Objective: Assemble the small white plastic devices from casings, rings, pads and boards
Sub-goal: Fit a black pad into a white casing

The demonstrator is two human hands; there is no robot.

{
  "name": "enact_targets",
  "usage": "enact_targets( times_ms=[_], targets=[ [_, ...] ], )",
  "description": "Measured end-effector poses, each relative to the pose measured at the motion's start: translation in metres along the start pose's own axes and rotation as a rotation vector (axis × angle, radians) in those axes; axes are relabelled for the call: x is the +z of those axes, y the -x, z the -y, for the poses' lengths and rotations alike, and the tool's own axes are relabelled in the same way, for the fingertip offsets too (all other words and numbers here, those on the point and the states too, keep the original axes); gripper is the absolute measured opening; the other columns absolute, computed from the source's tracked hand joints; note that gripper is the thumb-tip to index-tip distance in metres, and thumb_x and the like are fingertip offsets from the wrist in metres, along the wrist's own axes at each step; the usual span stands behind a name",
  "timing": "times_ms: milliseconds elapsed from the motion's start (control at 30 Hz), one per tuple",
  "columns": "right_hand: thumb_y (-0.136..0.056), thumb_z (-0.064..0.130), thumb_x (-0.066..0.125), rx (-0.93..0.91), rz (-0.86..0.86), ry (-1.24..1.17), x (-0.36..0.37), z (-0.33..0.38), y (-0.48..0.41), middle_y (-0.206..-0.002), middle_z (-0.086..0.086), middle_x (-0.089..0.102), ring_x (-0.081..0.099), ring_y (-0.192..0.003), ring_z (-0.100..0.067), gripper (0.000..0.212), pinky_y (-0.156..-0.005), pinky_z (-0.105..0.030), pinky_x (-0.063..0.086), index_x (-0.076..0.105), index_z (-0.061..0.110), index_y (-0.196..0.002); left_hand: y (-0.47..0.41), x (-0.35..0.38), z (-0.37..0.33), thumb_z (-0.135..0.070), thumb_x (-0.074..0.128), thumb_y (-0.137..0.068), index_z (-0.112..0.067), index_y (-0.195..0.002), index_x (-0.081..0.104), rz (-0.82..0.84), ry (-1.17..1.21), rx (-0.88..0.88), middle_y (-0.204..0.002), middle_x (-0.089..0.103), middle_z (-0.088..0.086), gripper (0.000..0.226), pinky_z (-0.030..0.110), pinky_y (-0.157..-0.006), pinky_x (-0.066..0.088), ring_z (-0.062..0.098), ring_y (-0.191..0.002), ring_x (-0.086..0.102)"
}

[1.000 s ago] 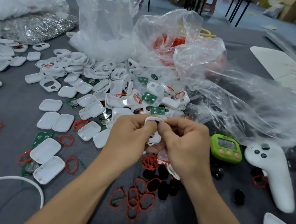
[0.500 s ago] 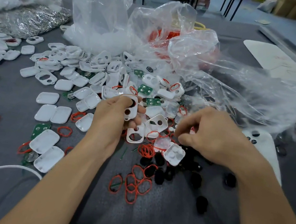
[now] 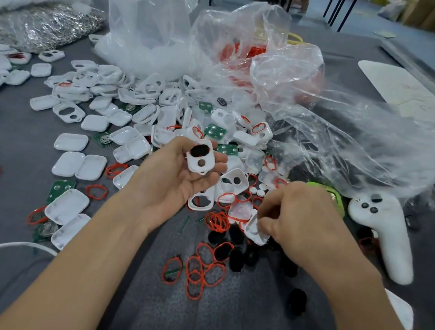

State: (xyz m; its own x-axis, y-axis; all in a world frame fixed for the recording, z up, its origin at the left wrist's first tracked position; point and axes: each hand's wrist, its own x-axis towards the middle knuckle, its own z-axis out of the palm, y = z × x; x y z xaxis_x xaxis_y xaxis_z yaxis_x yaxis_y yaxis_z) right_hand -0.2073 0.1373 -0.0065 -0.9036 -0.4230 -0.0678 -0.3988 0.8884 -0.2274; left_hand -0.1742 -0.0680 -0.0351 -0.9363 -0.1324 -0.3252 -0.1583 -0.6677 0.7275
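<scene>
Casing [image 3: 200, 160] with black pad [image 3: 199, 150], pinched in our left grip [image 3: 179, 173], lies up-left of our right grip [image 3: 300, 217], bunched beside loose rings [image 3: 218, 220] on the tabletop [image 3: 18, 155]; its contents we cannot tell.

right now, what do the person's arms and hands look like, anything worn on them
Both forearms are bare down to the frame's lower edge, with no sleeves or cuffs in view. The left hand and right hand wear no gloves, and no watch, bracelet or ring shows. There are no cables or markings on either.
</scene>
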Motion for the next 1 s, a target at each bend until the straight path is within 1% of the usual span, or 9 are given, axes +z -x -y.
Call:
enact_targets(
  times_ms=[100, 233, 400, 500, 600, 700, 767, 833, 1000],
  targets=[
    [-0.081, 0.030, 0.080, -0.016, -0.012, 0.063, 0.001, 0.003, 0.004, -0.078, 0.009, 0.073, 0.061, -0.072, -0.013, 0.005, -0.055, -0.022, 0.043, 0.079, 0.034, -0.081, 0.000, -0.002, 0.001, -0.022, 0.057, -0.077, 0.000, -0.119, 0.063, 0.094, -0.015, -0.032, -0.097, 0.075, 0.017, 0.048, 0.029, -0.070, 0.062, 0.023, -0.079, 0.074],
    [-0.084, 0.026, 0.073, -0.007, -0.037, 0.177, 0.003, 0.005, 0.005, -0.083, 0.007, 0.073, 0.068, -0.077, -0.019, 0.012, -0.062, -0.026, 0.052, 0.079, 0.035, -0.089, -0.002, -0.003, 0.003, -0.023, 0.057, -0.077, -0.001, -0.120, 0.062, 0.119, -0.022, -0.033, -0.093, 0.074, 0.016, 0.048, 0.029, -0.070, 0.062, 0.023, -0.076, 0.073],
    [-0.089, 0.045, 0.071, -0.031, -0.164, 0.195, 0.012, 0.007, -0.003, -0.086, 0.002, 0.073, 0.070, -0.086, -0.026, 0.015, -0.062, -0.028, 0.036, 0.077, 0.035, -0.098, -0.001, -0.003, 0.004, -0.022, 0.056, -0.079, -0.001, -0.119, 0.063, 0.121, -0.034, -0.021, -0.091, 0.074, 0.015, 0.045, 0.029, -0.069, 0.062, 0.021, -0.075, 0.072],
    [-0.086, 0.043, 0.077, 0.017, -0.234, -0.165, 0.010, 0.003, -0.016, -0.071, 0.007, 0.073, 0.067, -0.071, -0.019, 0.013, -0.061, -0.025, 0.043, 0.077, 0.030, -0.082, -0.001, -0.003, 0.005, -0.020, 0.045, -0.099, -0.002, -0.119, 0.064, 0.085, -0.059, -0.029, -0.097, 0.074, 0.016, 0.033, 0.029, -0.072, 0.063, 0.023, -0.082, 0.074],
    [-0.087, 0.021, 0.079, 0.049, -0.285, -0.767, 0.008, 0.010, -0.034, -0.058, 0.004, 0.071, 0.061, -0.047, -0.009, 0.020, -0.051, -0.021, 0.048, 0.074, 0.021, -0.068, 0.001, -0.001, 0.004, -0.034, 0.041, -0.107, -0.003, -0.126, 0.063, 0.053, -0.094, -0.047, -0.108, 0.073, 0.018, 0.042, 0.034, -0.080, 0.063, 0.026, -0.094, 0.073],
    [-0.090, 0.003, 0.074, 0.050, -0.152, -1.264, 0.008, 0.026, -0.040, -0.064, -0.010, 0.074, 0.066, -0.049, -0.017, 0.017, -0.049, -0.025, 0.052, 0.073, 0.012, -0.075, 0.002, 0.001, 0.004, -0.046, 0.040, -0.105, -0.004, -0.139, 0.057, 0.058, -0.118, -0.054, -0.129, 0.067, 0.024, 0.057, 0.045, -0.099, 0.056, 0.031, -0.110, 0.068],
    [-0.091, -0.003, 0.071, 0.084, -0.054, -1.448, 0.012, 0.032, -0.040, -0.070, -0.013, 0.075, 0.069, -0.053, -0.017, 0.013, -0.048, -0.020, 0.052, 0.071, 0.007, -0.082, 0.002, 0.001, 0.004, -0.049, 0.037, -0.106, -0.005, -0.140, 0.057, 0.060, -0.111, -0.053, -0.132, 0.066, 0.022, 0.058, 0.050, -0.107, 0.050, 0.031, -0.111, 0.067],
    [-0.092, -0.006, 0.067, 0.128, 0.036, -1.590, 0.018, 0.033, -0.037, -0.070, -0.014, 0.074, 0.070, -0.054, -0.016, 0.013, -0.047, -0.020, 0.052, 0.068, 0.005, -0.085, 0.002, 0.000, 0.004, -0.049, 0.037, -0.106, -0.006, -0.136, 0.059, 0.078, -0.079, -0.046, -0.119, 0.071, 0.017, 0.057, 0.050, -0.108, 0.050, 0.028, -0.100, 0.068],
    [-0.094, -0.004, 0.063, 0.113, 0.118, -1.647, 0.024, 0.033, -0.033, -0.069, -0.010, 0.073, 0.068, -0.051, -0.013, 0.013, -0.047, -0.019, 0.051, 0.065, 0.006, -0.087, 0.003, 0.003, 0.004, -0.049, 0.042, -0.101, -0.008, -0.130, 0.057, 0.174, -0.012, -0.052, -0.103, 0.069, 0.011, 0.053, 0.038, -0.087, 0.056, 0.022, -0.081, 0.066]
  ],
)
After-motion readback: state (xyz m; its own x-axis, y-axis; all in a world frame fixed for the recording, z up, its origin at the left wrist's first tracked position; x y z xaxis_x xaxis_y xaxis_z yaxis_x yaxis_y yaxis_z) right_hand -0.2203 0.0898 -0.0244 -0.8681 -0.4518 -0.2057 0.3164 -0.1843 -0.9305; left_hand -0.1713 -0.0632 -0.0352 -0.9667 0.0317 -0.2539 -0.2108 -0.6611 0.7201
